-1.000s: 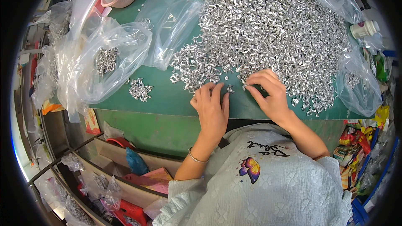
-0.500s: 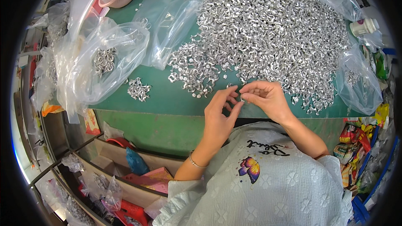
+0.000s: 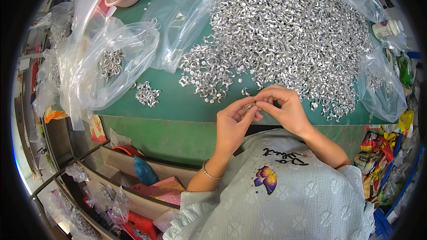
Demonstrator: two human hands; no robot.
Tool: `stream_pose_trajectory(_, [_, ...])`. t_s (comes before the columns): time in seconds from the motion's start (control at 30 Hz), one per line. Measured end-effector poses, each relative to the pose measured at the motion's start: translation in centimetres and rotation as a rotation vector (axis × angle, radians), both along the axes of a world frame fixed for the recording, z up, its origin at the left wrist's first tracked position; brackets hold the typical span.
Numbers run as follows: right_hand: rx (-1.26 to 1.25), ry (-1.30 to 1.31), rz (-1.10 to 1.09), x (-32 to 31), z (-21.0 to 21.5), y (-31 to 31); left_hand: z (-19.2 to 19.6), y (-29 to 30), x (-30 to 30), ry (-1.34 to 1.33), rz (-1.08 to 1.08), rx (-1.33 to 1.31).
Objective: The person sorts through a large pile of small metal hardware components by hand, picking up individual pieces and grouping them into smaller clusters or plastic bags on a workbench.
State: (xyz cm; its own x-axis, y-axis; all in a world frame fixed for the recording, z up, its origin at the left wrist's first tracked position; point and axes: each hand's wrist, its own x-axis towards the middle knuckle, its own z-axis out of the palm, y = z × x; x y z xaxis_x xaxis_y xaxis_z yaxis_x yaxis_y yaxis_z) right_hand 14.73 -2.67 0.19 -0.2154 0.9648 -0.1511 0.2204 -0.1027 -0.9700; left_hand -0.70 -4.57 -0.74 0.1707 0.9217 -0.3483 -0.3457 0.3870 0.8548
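Observation:
My left hand and my right hand meet fingertip to fingertip just above the near edge of the green table. Between them they pinch a small silver metal piece. Right behind the hands spreads a large heap of the same small silver pieces. A small separate cluster of pieces lies on the green top to the left.
A clear plastic bag holding some silver pieces stands at the left, with another flat clear bag beside it. A further bag sits at the right edge. A white bottle lies far right. Open shelves with clutter are below the table.
Both hands have lifted off the edge of the heap and drawn back toward me, coming together with a small silver piece pinched between the fingertips.

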Motion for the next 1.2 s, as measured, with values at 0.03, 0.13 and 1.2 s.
stream_pose_trajectory(0.03, [0.009,-0.023,0.023,0.1,0.1,0.1,0.0,0.0,-0.2,-0.012,-0.027,-0.026])
stream_pose_trajectory(0.13, [0.12,-0.158,-0.085,0.0,0.6,0.6,-0.2,0.1,-1.4,-0.045,-0.063,-0.085])
stream_pose_trajectory(1.2, [0.788,-0.71,0.336,-3.4,-1.5,4.1,0.3,-3.2,-2.5,-0.263,0.264,-0.355])
